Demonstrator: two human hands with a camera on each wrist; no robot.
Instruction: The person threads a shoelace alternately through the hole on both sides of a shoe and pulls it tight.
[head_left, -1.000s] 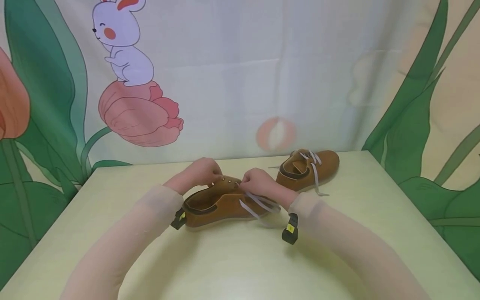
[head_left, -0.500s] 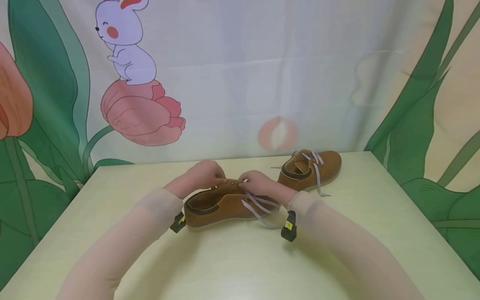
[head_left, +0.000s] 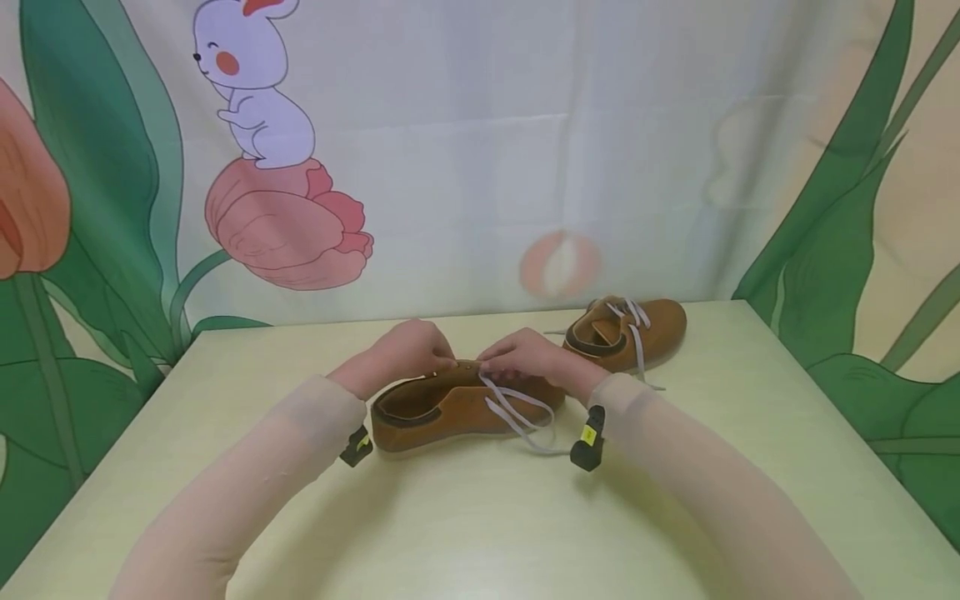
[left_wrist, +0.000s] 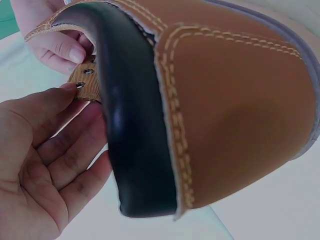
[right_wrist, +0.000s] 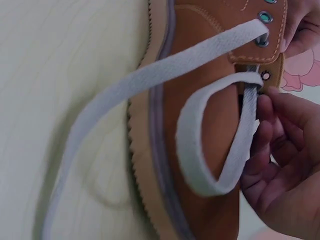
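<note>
A brown lace-up shoe (head_left: 457, 417) stands on the table with its heel to the left. My left hand (head_left: 412, 354) pinches the far eyelet flap; in the left wrist view the thumb and fingers hold this flap (left_wrist: 87, 87) past the dark padded collar. At the front end of the same flap is my right hand (head_left: 528, 358), pinching the pale shoelace (right_wrist: 115, 90) close to an eyelet (right_wrist: 266, 75). Part of the lace hangs in a loop over the toe, and another length comes out of the near-side eyelets down to the table. The right fingertips are partly hidden behind lace and flap.
A second brown shoe (head_left: 656, 333), with its lace threaded and loose ends hanging, stands behind at the right. A printed cloth (head_left: 450, 208) hangs along the table's back edge. Black wrist cameras (head_left: 588, 440) sit below both cuffs.
My right hand has shifted slightly and its fingers have changed their hold at the flap, with the lace now looping from them. The left hand stays on the flap, slightly farther right.
</note>
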